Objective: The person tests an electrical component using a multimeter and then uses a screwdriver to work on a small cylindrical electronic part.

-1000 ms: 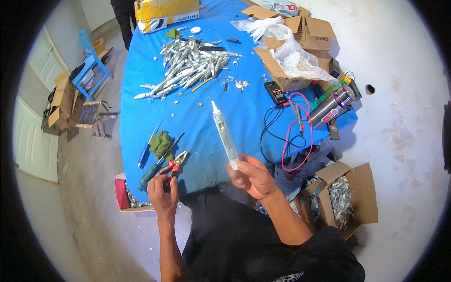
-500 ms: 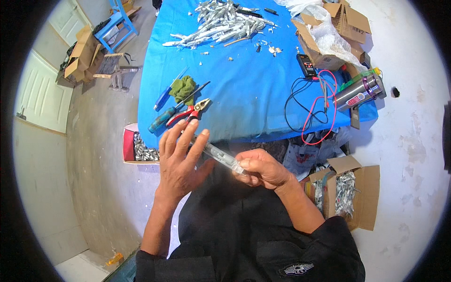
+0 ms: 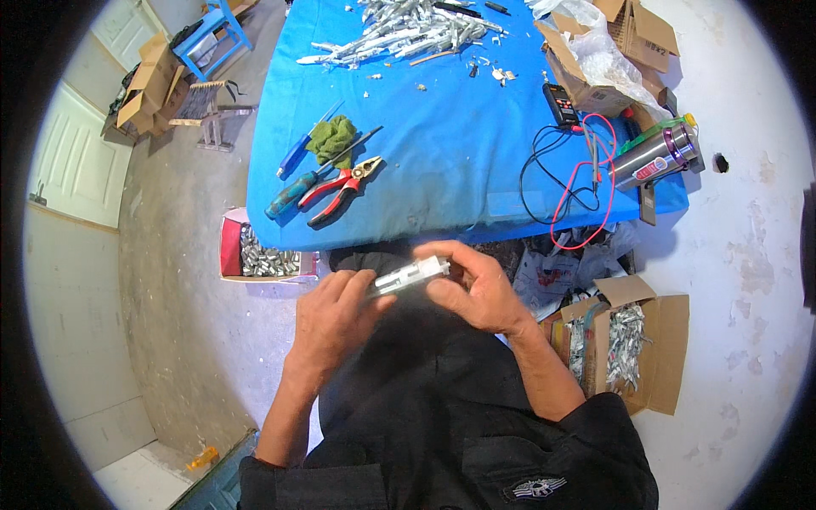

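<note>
A slim clear-and-white plastic casing [image 3: 410, 276] with slots along its side is held above my lap, just off the table's near edge. My left hand [image 3: 334, 304] is closed round its left end, fingers on top and thumb below. At the other end my right hand [image 3: 478, 291] has its thumb and forefinger apart around the white tip; I cannot tell whether they touch it. Beyond my left hand, red-and-black pliers [image 3: 347, 191], a teal-handled screwdriver [image 3: 291, 195], a blue screwdriver [image 3: 295, 160] and a crumpled green cloth [image 3: 331, 140] lie on the table.
The blue-covered table [image 3: 442, 161] bears a heap of white slim pieces [image 3: 391, 38], a multimeter [image 3: 560, 104] with red and black leads, and a steel flask [image 3: 650, 161]. A box of metal parts [image 3: 268, 255] stands left; a cardboard box [image 3: 663, 357] of silvery pieces stands right.
My left hand has gone from spread fingers to gripping the casing's left end. My right hand has loosened from its pinch at the right end. The casing has turned, its right end now higher.
</note>
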The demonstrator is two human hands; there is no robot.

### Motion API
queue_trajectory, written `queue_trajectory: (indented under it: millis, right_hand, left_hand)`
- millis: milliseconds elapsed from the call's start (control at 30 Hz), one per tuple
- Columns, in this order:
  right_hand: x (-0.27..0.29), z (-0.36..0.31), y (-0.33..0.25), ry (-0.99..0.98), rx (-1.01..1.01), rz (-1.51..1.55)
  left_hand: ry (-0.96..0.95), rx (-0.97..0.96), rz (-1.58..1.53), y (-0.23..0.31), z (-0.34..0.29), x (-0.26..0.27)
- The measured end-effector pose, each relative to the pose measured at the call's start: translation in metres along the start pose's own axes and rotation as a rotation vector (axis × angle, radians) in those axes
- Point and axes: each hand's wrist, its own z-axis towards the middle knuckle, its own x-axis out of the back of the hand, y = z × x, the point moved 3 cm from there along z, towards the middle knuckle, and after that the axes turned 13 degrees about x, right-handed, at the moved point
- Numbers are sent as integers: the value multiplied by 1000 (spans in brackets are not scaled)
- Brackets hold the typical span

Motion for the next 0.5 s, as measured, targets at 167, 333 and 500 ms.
queue_trajectory:
  millis: [167, 333, 500]
  right_hand:
    - [-4, -2, 8, 27, -12, -148]
    - [0, 1, 1, 45, 33, -177]
    - [1, 3, -11, -1, 101, -278]
  left_hand:
    - [-38, 68, -58, 9, -7, -3]
    - [-29, 97, -73, 8, -12, -6]
    - [26, 57, -62, 11, -18, -2]
